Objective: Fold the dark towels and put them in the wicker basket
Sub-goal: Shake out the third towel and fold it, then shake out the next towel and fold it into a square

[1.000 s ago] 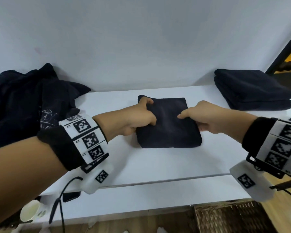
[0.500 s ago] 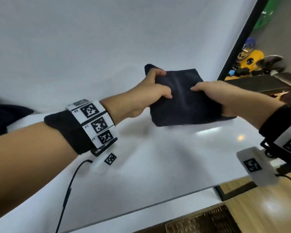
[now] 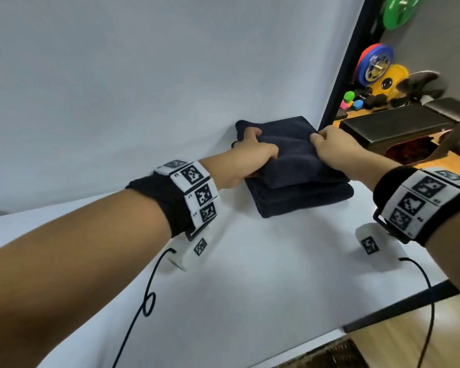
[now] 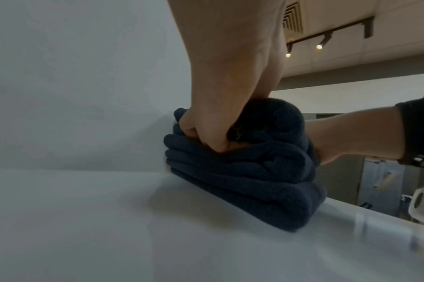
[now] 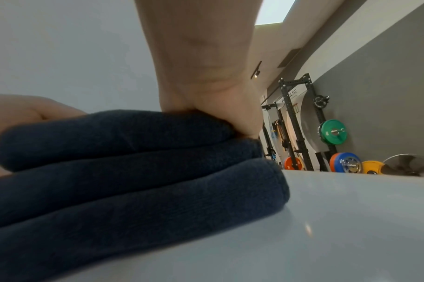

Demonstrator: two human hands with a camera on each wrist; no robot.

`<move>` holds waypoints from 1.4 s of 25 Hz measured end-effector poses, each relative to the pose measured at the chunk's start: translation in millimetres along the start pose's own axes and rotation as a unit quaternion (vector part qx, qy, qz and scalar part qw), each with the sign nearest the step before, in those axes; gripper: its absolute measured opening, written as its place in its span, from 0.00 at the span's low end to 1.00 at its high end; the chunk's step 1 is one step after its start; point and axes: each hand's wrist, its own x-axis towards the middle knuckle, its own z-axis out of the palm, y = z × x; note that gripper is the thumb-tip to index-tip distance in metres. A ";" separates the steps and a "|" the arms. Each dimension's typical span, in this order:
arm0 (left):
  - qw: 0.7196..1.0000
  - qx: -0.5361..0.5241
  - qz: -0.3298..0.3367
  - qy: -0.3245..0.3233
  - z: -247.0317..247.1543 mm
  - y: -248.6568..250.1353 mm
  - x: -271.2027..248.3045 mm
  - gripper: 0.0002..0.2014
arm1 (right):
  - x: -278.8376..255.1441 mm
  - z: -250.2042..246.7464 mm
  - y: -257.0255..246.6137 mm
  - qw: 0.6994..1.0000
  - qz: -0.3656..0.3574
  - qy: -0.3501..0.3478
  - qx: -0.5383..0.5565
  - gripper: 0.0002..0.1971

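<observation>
My left hand (image 3: 252, 158) and right hand (image 3: 337, 147) each pinch a side of the folded towel (image 3: 298, 166), fingers curled into the cloth. It lies on the stack (image 3: 303, 200) at the worktop's (image 3: 250, 274) far right. A basket (image 3: 329, 354) corner shows below.

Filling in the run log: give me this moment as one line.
left hand: grips top towel | right hand: grips top towel | towel: on folded stack | stack: on table

A gym: at 2 o'clock, past the white worktop (image 3: 250, 274), coloured weight plates (image 3: 375, 65) lean by a padded bench (image 3: 398, 123); a steel squat rack (image 5: 295, 122) stands against the grey wall.
</observation>
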 end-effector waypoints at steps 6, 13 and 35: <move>0.883 0.444 0.112 0.106 -0.3 29.9 -12.6 0.30 | -0.5 -24.4 -10.6 0.978 -0.083 -0.042 -0.185 0.26; 0.882 0.466 0.060 0.016 23.1 -1.1 1.5 0.34 | -14.5 3.1 -3.4 0.956 -0.158 -0.157 -0.190 0.32; 0.873 0.467 0.050 0.134 -145.1 -95.2 -196.1 0.23 | -128.1 81.1 -216.8 0.882 -0.443 -0.082 -0.136 0.19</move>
